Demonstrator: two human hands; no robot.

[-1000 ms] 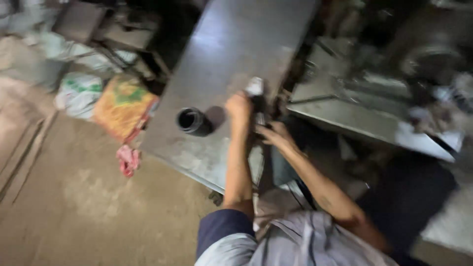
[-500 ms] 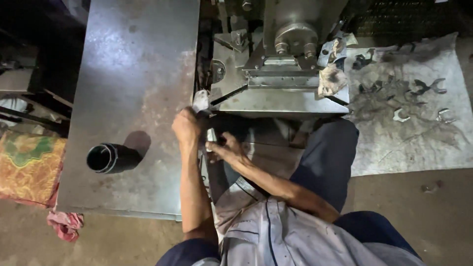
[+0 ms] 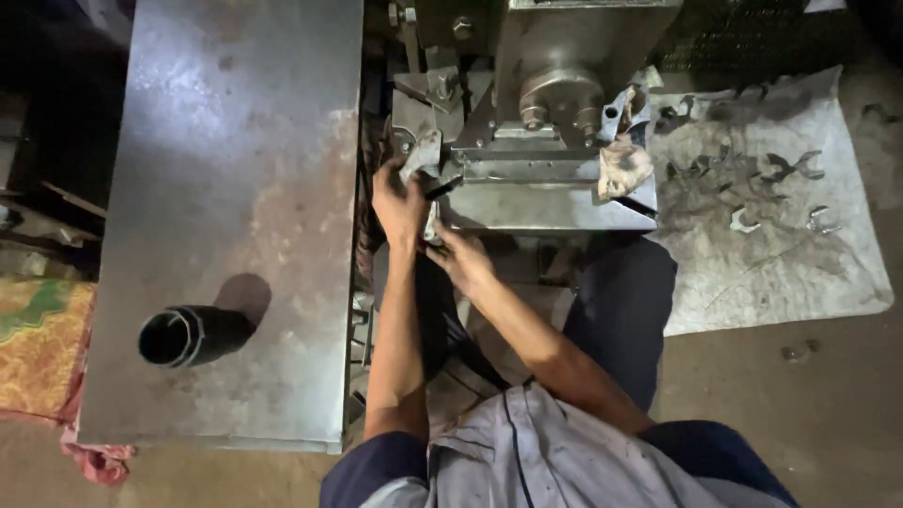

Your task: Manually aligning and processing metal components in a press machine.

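My left hand [image 3: 399, 200] is closed around a small grey metal part [image 3: 422, 155] at the left corner of a grey metal machine [image 3: 546, 141]. Just below it, my right hand [image 3: 458, 256] has its fingers curled on a thin pale piece [image 3: 432, 224] under the machine's edge. The two hands nearly touch. What my right fingers pinch is mostly hidden. My legs in dark trousers lie under my arms.
A large steel sheet [image 3: 235, 169] lies left, with a black tube [image 3: 193, 335] on it. A rag [image 3: 623, 167] hangs on the machine's right side. Several spanners [image 3: 781, 193] lie on a grey cloth [image 3: 771, 273] at right. A patterned sack [image 3: 38, 343] lies far left.
The view swung from a tilted, blurred look to a straight look down and moved closer. Both hands stay together at the machine's left corner.
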